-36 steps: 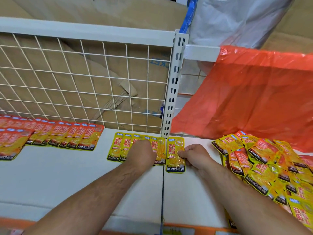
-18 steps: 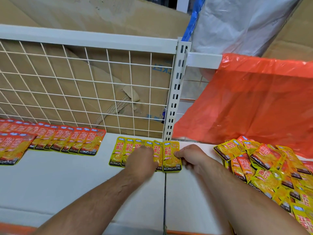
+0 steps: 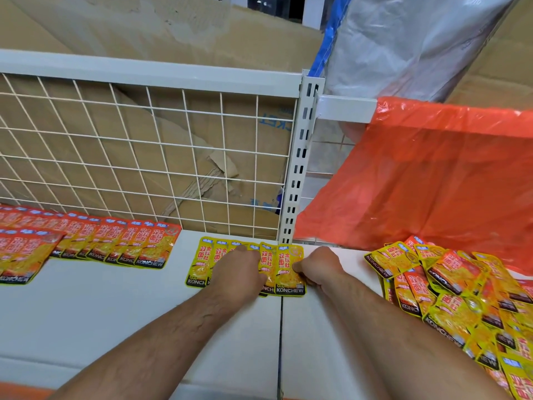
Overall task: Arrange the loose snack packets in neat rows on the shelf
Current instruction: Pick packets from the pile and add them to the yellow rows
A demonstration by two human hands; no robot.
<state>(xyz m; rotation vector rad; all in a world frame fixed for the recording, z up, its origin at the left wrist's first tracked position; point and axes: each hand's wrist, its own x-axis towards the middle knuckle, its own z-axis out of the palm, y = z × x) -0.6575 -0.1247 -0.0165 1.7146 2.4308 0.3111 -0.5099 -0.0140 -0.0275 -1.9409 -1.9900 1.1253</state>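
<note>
Along the back of the white shelf, below the wire grid, I see a short overlapping row of yellow packets. My left grip rests on that row, fingers hidden, so I cannot tell if it holds any. My right grip pinches the endmost packet by its right edge. Loose packets lie heaped at right.

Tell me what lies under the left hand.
The left hand rests on the overlapping row of yellow packets on the white shelf. The hand covers the row's middle packets, so how those lie cannot be seen.
</note>
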